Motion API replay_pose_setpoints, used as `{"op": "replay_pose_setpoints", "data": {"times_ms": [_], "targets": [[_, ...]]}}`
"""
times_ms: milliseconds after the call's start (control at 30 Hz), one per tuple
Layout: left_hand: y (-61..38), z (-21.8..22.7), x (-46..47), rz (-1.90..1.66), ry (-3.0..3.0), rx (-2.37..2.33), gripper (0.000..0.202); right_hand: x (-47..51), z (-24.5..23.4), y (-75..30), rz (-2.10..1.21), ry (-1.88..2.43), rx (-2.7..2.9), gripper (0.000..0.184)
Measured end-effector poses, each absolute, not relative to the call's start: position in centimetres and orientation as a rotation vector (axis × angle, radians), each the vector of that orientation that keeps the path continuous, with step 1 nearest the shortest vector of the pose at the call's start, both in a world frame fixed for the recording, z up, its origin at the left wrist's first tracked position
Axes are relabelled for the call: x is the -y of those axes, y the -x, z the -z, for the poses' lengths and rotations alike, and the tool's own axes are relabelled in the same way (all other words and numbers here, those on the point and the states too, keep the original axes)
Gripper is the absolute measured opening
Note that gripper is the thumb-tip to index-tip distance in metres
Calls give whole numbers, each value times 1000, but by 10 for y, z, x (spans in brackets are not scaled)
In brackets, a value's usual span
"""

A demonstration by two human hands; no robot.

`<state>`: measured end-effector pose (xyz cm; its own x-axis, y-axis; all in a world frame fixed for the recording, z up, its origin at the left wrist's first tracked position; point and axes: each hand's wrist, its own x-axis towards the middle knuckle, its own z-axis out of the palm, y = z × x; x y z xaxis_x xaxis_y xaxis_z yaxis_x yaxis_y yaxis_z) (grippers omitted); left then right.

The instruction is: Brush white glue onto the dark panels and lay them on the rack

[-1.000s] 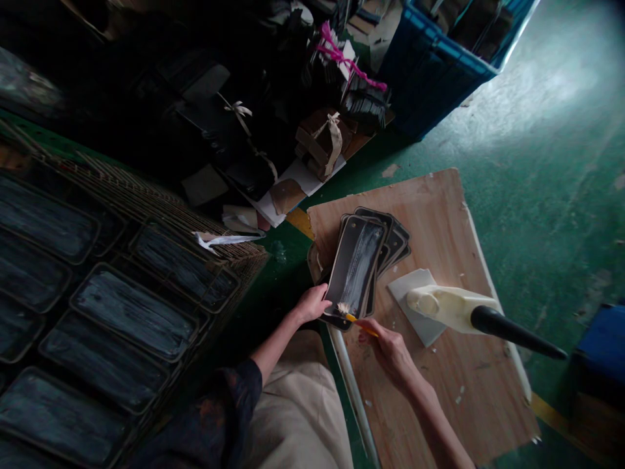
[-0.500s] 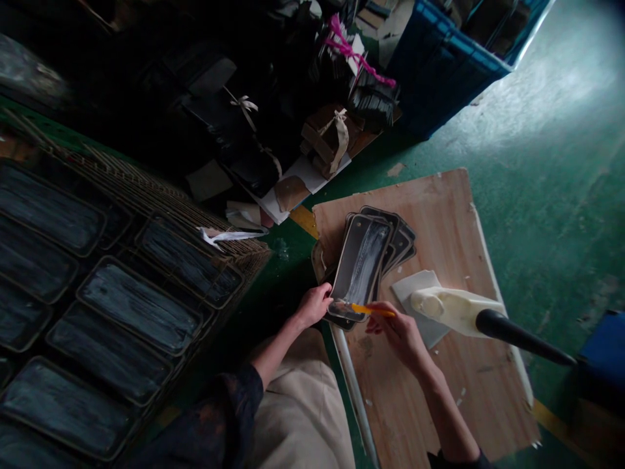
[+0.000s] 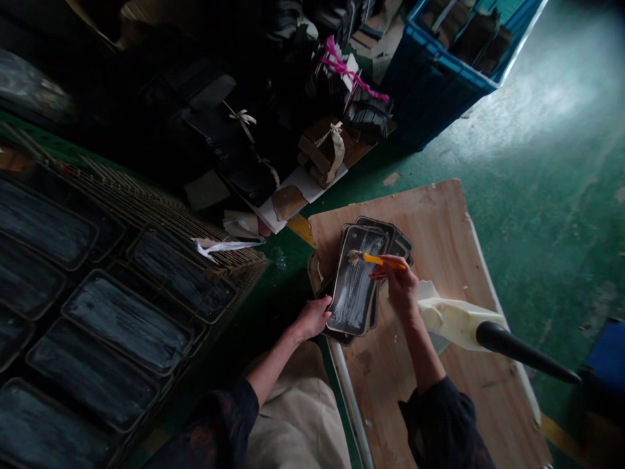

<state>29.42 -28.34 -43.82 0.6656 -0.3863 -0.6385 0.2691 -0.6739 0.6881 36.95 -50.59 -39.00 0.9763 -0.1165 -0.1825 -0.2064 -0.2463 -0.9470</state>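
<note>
In my right hand [image 3: 401, 286] is a brush with a yellow handle [image 3: 383, 261]. Its bristles [image 3: 355, 257] are over the upper part of a dark rectangular panel [image 3: 347, 286] with rounded corners. Whitish streaks run along the panel's face. My left hand [image 3: 315, 316] grips the panel's lower left edge, thumb near the top face and the other fingers partly hidden. Beneath it, more dark panels [image 3: 403, 246] are stacked and fanned out on the wooden board [image 3: 439, 221].
A cream bottle with a long black nozzle [image 3: 459, 319] lies on the board to the right. Streaked panels [image 3: 127, 322] lie in rows on the left beside a wire rack [image 3: 161, 208]. Tied bundles [image 3: 325, 153] and a blue crate [image 3: 420, 85] stand behind.
My right hand has moved the brush from the panel's lower end up to its upper part. Streaks now cover more of the lower face. My left hand keeps hold of the edge.
</note>
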Motion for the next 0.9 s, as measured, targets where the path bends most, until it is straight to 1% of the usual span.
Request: {"op": "replay_pose_setpoints", "data": {"times_ms": [100,200,300,367,500,567,667,767,900], "targets": [[-292,440,286,1036,-2124,47,19,502,388,-378,46,1951,-159,21],[-287,439,290,981,-2170,-24,39,497,388,-379,88,2069,-16,24],[-284,436,293,993,-2204,-28,63,493,391,-374,4,2148,103,23],[-283,435,293,1009,-2203,10,72,493,391,-365,-92,2185,144,24],[-283,435,291,993,-2189,28,76,501,376,-349,-358,2146,171,24],[-282,436,291,971,-2191,41,78,505,368,-350,-424,2072,131,24],[-280,438,291,942,-2193,67,79,506,366,-369,-273,2017,35,23],[-280,439,292,964,-2182,54,80,503,377,-392,-112,2093,29,23],[-281,439,291,998,-2180,38,79,502,388,-395,-126,2221,175,24]]}}
